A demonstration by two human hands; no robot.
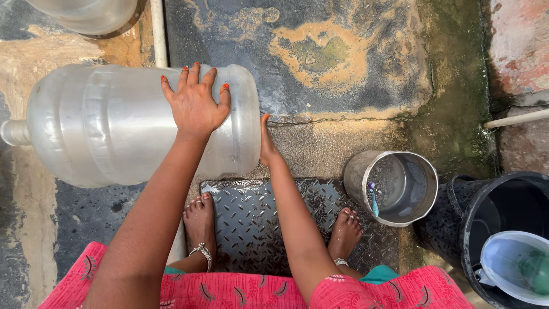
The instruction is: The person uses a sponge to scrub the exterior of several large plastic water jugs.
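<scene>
From the head view, your left hand [194,106] lies flat, fingers spread, on the large clear plastic water jug [131,123] lying sideways on the wet stone floor [343,63], steadying it; your right hand [267,143] braces its base, fingers hidden, so I cannot tell their state.

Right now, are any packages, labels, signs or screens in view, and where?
None show; only unmarked containers.
Clear water jug: lying sideways at left, left hand flat on it, right hand at its base.
Steel pot: right of the feet.
Black bucket: far right.
</scene>
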